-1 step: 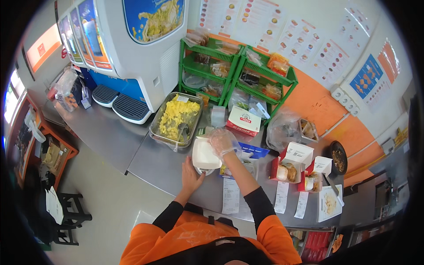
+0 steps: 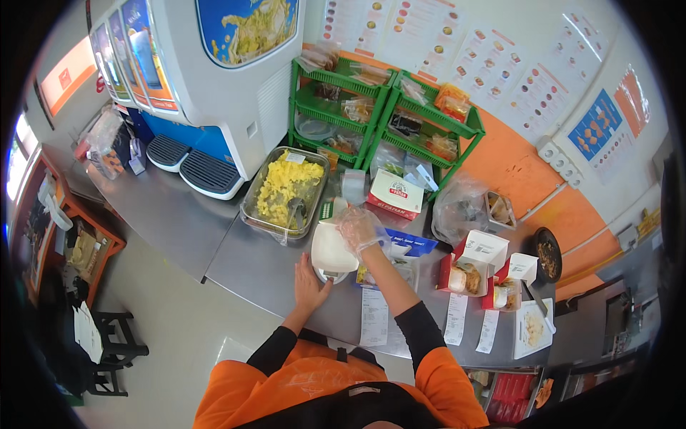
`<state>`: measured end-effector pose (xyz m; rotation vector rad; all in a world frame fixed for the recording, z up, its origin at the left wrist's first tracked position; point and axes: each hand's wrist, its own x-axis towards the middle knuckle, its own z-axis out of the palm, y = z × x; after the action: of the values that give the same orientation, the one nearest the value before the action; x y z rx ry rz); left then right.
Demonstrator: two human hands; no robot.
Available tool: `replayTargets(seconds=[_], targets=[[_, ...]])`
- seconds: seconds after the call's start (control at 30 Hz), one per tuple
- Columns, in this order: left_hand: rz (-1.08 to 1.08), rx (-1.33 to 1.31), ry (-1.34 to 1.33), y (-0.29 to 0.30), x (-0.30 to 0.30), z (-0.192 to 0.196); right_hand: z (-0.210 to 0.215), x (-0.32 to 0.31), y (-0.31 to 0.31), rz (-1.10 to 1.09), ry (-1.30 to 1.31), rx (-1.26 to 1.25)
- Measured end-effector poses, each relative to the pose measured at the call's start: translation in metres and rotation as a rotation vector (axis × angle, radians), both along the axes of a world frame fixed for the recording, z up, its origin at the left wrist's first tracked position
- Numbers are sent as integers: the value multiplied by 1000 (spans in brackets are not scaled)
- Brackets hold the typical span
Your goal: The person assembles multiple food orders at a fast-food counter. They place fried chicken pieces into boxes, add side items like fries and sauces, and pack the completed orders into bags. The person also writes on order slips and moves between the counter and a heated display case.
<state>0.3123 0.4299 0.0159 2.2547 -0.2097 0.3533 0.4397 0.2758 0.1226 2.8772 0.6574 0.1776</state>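
1. The white container (image 2: 333, 248) is near the front of the metal surface (image 2: 264, 270), above a small white scale (image 2: 331, 277) whose near edge shows below it; whether it rests fully there cannot be told.
2. The right hand (image 2: 359, 229), in a clear plastic glove, is at the container's upper right, fingers bent against or over its rim; I cannot tell whether they grip.
3. The left hand (image 2: 311, 282) is bare and open, fingers extended, at the container's lower left, with the thumb by the scale's near edge.
4. Left of and beyond the container stands a tray (image 2: 246, 210) of yellow food (image 2: 282, 187).
5. A blue box (image 2: 411, 244) lies right of the gloved hand.
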Motion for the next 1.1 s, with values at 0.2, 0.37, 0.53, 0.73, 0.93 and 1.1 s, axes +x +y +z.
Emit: replayTargets(seconds=[0.2,0.37,0.53,0.73,0.93,1.1], targets=[[23,29,79,3,10,14,-31,16,-1,123,-125,229],[22,-21,84,5,8,20,6,-5,12,102,65,226],[65,-23,91,-1,12,13,19,-15,10,65,58,260],[20,62,80,3,14,12,35,-20,8,77,73,418],[27,-327,38,16,12,-9,53,-39,1,157,-81,593],[245,-476,98,19,31,89,107,-78,-22,48,-111,753]])
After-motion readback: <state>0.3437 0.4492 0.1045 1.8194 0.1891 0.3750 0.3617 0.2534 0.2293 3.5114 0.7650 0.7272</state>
